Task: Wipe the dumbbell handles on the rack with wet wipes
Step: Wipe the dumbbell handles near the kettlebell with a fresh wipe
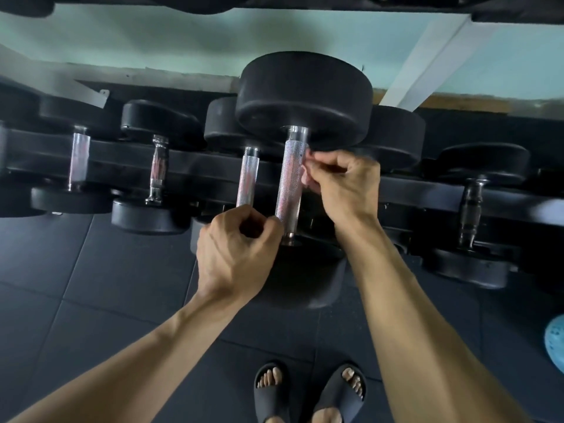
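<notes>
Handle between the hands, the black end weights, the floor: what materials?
Long silver knurled handle: looks like chromed or polished steel, with a crosshatch grip texture and smooth shiny collars. Round black dumbbell head: probably a rubber or urethane coating, matte with soft highlights and rounded edges; the core is not visible. Dark grey tiled floor: likely rubber mat tiles, dull with visible seams.

A row of dumbbells lies side by side along the rack, the largest dumbbell at its middle between the left hand at its near end and the right hand beside its handle, with two sandalled feet on the floor before the rack.
</notes>
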`<action>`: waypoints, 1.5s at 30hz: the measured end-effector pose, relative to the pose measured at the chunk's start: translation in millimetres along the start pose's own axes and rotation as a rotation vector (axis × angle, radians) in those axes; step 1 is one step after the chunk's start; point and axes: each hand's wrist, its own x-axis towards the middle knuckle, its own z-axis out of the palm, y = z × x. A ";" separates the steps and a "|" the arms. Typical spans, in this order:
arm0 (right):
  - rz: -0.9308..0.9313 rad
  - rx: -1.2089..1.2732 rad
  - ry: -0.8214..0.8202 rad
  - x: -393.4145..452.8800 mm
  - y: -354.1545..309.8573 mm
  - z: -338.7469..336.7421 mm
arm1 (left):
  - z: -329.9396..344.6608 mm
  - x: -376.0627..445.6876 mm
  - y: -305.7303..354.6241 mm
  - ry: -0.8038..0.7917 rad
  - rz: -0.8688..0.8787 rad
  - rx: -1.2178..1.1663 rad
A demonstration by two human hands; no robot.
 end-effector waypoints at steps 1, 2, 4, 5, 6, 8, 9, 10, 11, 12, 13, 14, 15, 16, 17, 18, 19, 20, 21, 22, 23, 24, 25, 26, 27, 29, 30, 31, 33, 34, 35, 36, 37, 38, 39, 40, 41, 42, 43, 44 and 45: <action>0.012 0.025 -0.002 0.5 -0.2 0.8 | -0.5 -0.4 0.0 -0.004 0.007 -0.008; 0.015 -0.016 -0.026 -4.3 1.6 -1.3 | -1.4 -0.8 0.8 -0.008 0.011 -0.015; 0.042 -0.208 -0.140 -25.9 6.4 -12.0 | -3.0 -1.8 1.0 -0.023 0.026 -0.029; 0.083 -0.299 -0.204 -36.8 7.5 -17.1 | -3.9 -2.4 0.4 -0.033 0.043 -0.036; 0.123 -0.366 -0.256 -43.4 8.2 -20.7 | -4.6 -3.1 -0.8 -0.042 0.067 -0.041; 0.166 -0.360 -0.264 -40.4 6.9 -21.5 | -5.9 -5.1 -4.5 -0.051 0.132 -0.042; 0.165 -0.288 -0.226 -34.0 5.7 -19.2 | -6.3 -5.8 -6.6 -0.048 0.172 -0.036; 0.159 -0.204 -0.176 -27.4 4.0 -16.3 | -6.1 -7.0 -8.9 -0.040 0.212 -0.021; 0.153 -0.148 -0.128 -22.1 4.1 -13.7 | -5.3 -9.4 -11.1 -0.026 0.245 0.002; 0.153 -0.126 -0.107 -20.5 4.7 -12.1 | -3.6 -12.8 -13.2 -0.008 0.262 0.034; 0.149 -0.138 -0.118 -22.2 7.1 -12.5 | -1.6 -17.6 -14.6 0.014 0.257 0.067; 0.138 -0.172 -0.160 -25.8 9.9 -15.0 | 0.9 -23.1 -15.1 0.040 0.233 0.091; 0.130 -0.225 -0.219 -31.2 12.3 -19.0 | 3.2 -28.3 -15.2 0.069 0.202 0.104; 0.130 -0.301 -0.277 -35.3 14.2 -23.9 | 5.4 -31.7 -15.3 0.098 0.181 0.109; 0.135 -0.390 -0.323 -37.6 13.8 -28.7 | 7.2 -33.4 -15.0 0.120 0.176 0.111; 0.138 -0.458 -0.354 -37.1 13.0 -32.2 | 8.6 -33.7 -14.9 0.135 0.179 0.110; 0.139 -0.477 -0.367 -35.2 11.4 -32.7 | 8.9 -33.6 -15.0 0.146 0.184 0.110; 0.133 -0.449 -0.362 -32.4 9.5 -31.0 | 9.0 -33.0 -15.2 0.156 0.190 0.110; 0.134 -0.375 -0.336 -29.1 8.3 -28.0 | 9.3 -32.6 -15.3 0.165 0.195 0.112; 0.139 -0.286 -0.296 -24.9 8.1 -24.5 | 10.0 -32.6 -15.5 0.172 0.198 0.111; 0.146 -0.201 -0.249 -20.9 8.4 -20.7 | 10.5 -33.0 -15.6 0.174 0.197 0.109; 0.157 -0.138 -0.207 -17.1 9.4 -17.0 | 11.1 -33.2 -16.0 0.172 0.195 0.108; 0.169 -0.110 -0.184 -14.9 11.0 -15.3 | 11.4 -32.9 -16.4 0.172 0.194 0.109; 0.174 -0.124 -0.190 -14.1 14.5 -16.4 | 11.7 -32.2 -16.9 0.171 0.194 0.114; 0.171 -0.175 -0.228 -17.0 17.4 -21.0 | 12.0 -32.0 -17.2 0.172 0.195 0.117; 0.155 -0.304 -0.362 -25.2 21.8 -31.7 | 12.2 -31.4 -17.0 0.185 0.201 0.118; 0.156 -0.319 -0.411 -26.6 23.5 -34.7 | 12.6 -31.6 -16.9 0.191 0.203 0.122; 0.159 -0.287 -0.421 -24.4 22.0 -34.9 | 13.3 -31.4 -16.7 0.194 0.206 0.130; 0.178 -0.120 -0.322 -10.8 16.0 -26.3 | 13.6 -31.3 -17.0 0.194 0.207 0.141; 0.189 -0.013 -0.266 -3.0 12.4 -19.8 | 13.6 -31.5 -17.3 0.197 0.209 0.143; 0.196 0.075 -0.226 3.0 9.7 -14.8 | 13.5 -31.2 -17.7 0.199 0.214 0.146; 0.210 0.123 -0.215 5.0 9.7 -12.7 | 13.7 -30.7 -17.9 0.199 0.216 0.151; 0.223 0.133 -0.236 2.6 12.5 -14.8 | 13.9 -30.5 -18.1 0.199 0.218 0.158; 0.228 0.075 -0.278 -2.7 17.2 -20.6 | 13.8 -30.5 -18.6 0.200 0.221 0.163; 0.221 -0.040 -0.334 -9.8 21.2 -26.5 | 13.5 -30.3 -19.1 0.203 0.227 0.165; 0.217 -0.143 -0.378 -16.1 21.8 -29.6 | 13.1 -30.2 -19.5 0.206 0.229 0.168; 0.219 -0.176 -0.370 -16.0 22.2 -29.0 | 13.2 -30.1 -19.8 0.207 0.227 0.171; 0.226 -0.121 -0.325 -11.7 18.8 -25.7 | 13.7 -30.0 -20.0 0.206 0.225 0.172; 0.230 -0.004 -0.261 -5.1 14.2 -20.2 | 13.7 -30.1 -20.3 0.205 0.224 0.173; 0.215 0.108 -0.195 4.0 8.3 -12.8 | 13.7 -30.2 -20.5 0.208 0.225 0.172; 0.187 0.207 -0.130 13.0 2.9 -6.2 | 13.4 -30.4 -19.8 0.208 0.229 0.171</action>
